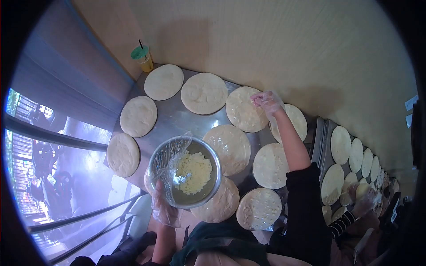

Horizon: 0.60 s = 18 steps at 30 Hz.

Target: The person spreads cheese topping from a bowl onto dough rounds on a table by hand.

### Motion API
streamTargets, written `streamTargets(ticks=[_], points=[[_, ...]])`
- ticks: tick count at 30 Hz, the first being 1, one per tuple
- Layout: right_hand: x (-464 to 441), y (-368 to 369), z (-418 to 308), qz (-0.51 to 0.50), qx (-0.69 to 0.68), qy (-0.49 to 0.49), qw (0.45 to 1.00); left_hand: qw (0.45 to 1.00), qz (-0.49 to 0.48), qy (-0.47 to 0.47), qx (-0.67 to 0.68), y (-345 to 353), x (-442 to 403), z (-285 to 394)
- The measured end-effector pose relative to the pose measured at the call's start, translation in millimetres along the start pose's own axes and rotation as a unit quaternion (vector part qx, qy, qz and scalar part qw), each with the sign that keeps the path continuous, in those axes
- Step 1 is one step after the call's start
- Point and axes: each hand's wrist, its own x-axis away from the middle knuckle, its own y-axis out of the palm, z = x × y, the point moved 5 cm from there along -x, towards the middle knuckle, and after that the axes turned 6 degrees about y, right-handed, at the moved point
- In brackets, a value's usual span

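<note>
Over the metal table, head view: L hand grips the bowl of pale crumbs by its near-left rim, prob. to keep it steady & w/in reach. R hand, fingers bunched (can't tell if anything's pinched), is over a dough round by the wall; other rounds lie flat, prob. so tops stay reachable.

Metal bowl of pale yellow crumbs, partly under clear film; flat dough round beyond, rightward
</note>
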Motion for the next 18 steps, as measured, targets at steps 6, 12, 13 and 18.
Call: streamTargets(ticks=[6,12,13,18], points=[[-24,-1,8,0.042,0.263,-0.015,0.964,1.0,0.013,-0.003,-0.002,-7,-1,-2],[-31,-24,3,0.093,0.443,-0.093,0.887,0.999,0.032,-0.001,0.0,-10,-1,0],[-30,-30,0,0.114,0.446,-0.066,0.885,0.999,0.032,-0.001,0.002,-12,-1,-1],[-19,-28,-19,0.144,0.499,-0.077,0.851,0.999,0.035,0.005,-0.001,-16,-4,-1]])
